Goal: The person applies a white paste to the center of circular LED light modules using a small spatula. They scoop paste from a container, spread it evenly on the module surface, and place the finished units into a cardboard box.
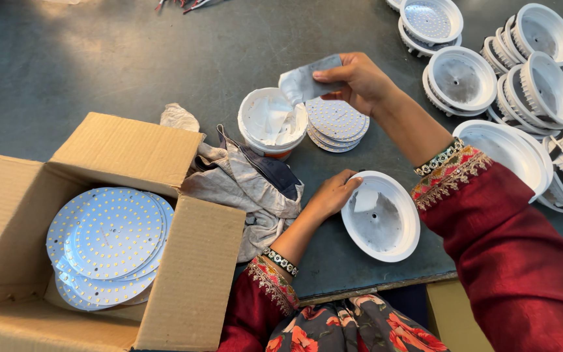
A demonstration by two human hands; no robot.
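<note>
sleeves: deep red, with embroidered floral trim at the cuffs, well back from the fingers
wrists: beaded bangles just behind the left hand (331,195) and the right hand (358,81)
lap: dark cloth with red flowers

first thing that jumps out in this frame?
Probably the right hand at top centre, holding a paste-smeared card over the tub of white paste. Below it, the left hand steadies a white round housing at the table's near edge. At left, an open cardboard box holds stacked LED discs.
</note>
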